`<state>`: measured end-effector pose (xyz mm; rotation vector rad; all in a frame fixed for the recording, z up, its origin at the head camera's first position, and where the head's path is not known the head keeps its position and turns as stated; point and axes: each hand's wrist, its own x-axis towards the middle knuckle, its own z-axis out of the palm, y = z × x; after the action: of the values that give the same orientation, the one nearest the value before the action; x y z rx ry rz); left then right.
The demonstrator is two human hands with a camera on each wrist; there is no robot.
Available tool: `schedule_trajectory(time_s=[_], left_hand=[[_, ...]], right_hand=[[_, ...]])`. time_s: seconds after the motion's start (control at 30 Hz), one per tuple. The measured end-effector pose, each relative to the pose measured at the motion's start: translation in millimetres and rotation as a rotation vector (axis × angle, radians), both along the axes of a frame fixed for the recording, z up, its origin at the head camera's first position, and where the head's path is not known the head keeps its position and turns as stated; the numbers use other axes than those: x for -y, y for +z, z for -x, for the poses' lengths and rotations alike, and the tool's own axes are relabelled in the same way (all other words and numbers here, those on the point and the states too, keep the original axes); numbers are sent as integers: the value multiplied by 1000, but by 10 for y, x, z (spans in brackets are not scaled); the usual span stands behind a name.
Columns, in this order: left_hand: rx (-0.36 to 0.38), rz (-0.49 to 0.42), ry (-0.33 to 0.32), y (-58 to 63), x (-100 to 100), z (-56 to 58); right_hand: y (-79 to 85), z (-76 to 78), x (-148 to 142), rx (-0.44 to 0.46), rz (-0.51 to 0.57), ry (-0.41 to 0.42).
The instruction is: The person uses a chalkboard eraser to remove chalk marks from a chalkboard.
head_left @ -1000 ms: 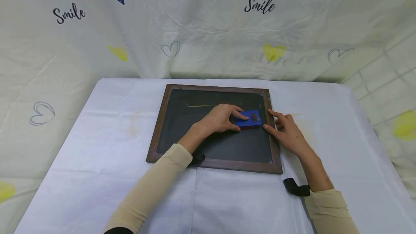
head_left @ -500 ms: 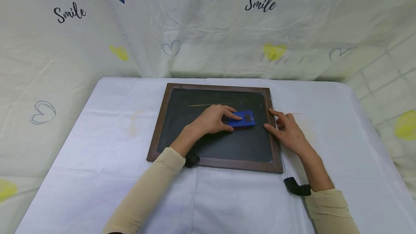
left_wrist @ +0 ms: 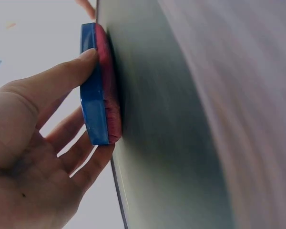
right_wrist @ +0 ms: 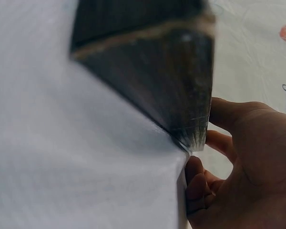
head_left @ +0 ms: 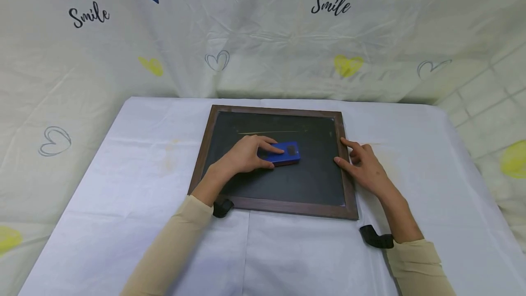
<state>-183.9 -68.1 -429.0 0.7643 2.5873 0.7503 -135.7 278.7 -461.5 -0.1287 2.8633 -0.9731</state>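
A chalkboard (head_left: 304, 191) in a brown wooden frame lies on the white-covered table. My left hand (head_left: 245, 155) pinches a chalkboard eraser (head_left: 291, 151) near the board's middle, thumb on the near side. In the left wrist view the eraser (left_wrist: 93, 107) shows a blue back and a red felt side against the dark surface. My right hand (head_left: 363, 168) holds the frame's right side, thumb and forefinger over it. The right wrist view shows its other fingers (right_wrist: 198, 186) curled low beside the frame's edge. A thin yellowish chalk line (head_left: 269, 132) runs across the board's upper part.
White cloth (head_left: 123, 163) covers the table, with faint yellowish smudges left of the board. Behind it hangs a pale curtain (head_left: 279, 35) printed with hearts and "Smile". Black wrist devices (head_left: 376, 236) sit by both cuffs.
My left hand has slid the eraser leftward across the board, from near the right frame to about the middle. The right hand has stayed on the frame, and the board has not moved.
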Motion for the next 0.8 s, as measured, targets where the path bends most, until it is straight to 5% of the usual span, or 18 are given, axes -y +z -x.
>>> schedule_trajectory(time_s=[0.8], left_hand=[[-16, -37, 164, 24, 769, -209]], right_hand=[[-2, -12, -17, -12, -1, 9]])
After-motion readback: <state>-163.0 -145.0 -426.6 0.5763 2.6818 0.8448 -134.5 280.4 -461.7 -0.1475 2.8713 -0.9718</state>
